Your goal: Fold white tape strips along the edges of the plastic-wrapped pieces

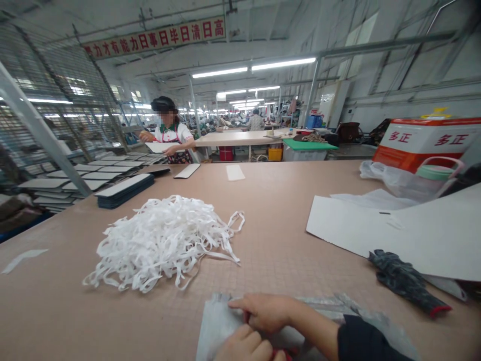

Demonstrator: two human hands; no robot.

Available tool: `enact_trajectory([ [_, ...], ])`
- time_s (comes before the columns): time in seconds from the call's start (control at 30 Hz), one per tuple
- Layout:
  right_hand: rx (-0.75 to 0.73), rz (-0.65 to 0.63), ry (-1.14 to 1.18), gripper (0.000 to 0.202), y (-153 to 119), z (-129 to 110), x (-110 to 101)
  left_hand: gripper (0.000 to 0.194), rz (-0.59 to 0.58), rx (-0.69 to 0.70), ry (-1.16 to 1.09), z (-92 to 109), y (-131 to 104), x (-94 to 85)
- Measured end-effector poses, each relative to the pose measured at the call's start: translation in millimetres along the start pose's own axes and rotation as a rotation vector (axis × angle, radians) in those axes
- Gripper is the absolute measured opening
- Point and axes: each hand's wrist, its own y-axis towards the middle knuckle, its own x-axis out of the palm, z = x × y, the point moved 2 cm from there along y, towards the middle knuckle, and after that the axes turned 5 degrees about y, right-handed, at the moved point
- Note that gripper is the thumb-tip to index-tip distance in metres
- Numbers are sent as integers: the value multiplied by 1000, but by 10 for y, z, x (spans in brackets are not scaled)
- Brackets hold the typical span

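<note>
My right hand [268, 312] reaches in from the right in a dark sleeve. Its index finger stretches to the upper left corner of a clear plastic bag [215, 321], while the other fingers curl over something red, mostly hidden. Close in front, at the bottom edge, my left hand [244, 346] has its fingers curled, knuckles up, over the plastic. More red shows just beside those fingers; its kind cannot be made out. Beyond the bag lies a tangled heap of white elastic straps [165, 240].
A dark glove [408, 283] with a red cuff and a large white sheet [398, 228] lie to the right. Behind stands an orange-white container [421, 143]. A stack of dark-edged panels [126, 190] sits at left. A co-worker [171, 133] holds a panel across the table.
</note>
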Motion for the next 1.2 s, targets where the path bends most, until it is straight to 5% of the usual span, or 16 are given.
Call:
enact_trajectory([
  [0.07, 21, 26, 77, 65, -21, 17, -19, 10, 2, -14, -3, -33, -9, -1],
  [0.23, 93, 115, 167, 36, -427, 101, -255, 9, -331, -172, -40, -375, -197, 118],
  [0.47, 631, 0, -174, 30, -1183, 688, -474, 33, -483, -479, -186, -904, -305, 201],
  [0.57, 587, 177, -224, 25, -944, 692, -626, 35, -446, -562, -112, -1157, -250, 297],
  [0.8, 325, 517, -322, 33, 531, 452, -961, 31, -342, -582, 169, -1605, -207, 564],
  [0.9, 275, 572, -316, 31, 822, 435, -986, 32, -343, -570, 202, -1718, -240, 594],
  [1.03, 257, 648, -253, 25, 618, 494, -967, 34, -428, -628, 224, -1816, -316, 640],
  [1.2, 316, 799, -79, 21, -256, 647, -991, 29, -488, -707, 263, -1803, -321, 683],
])
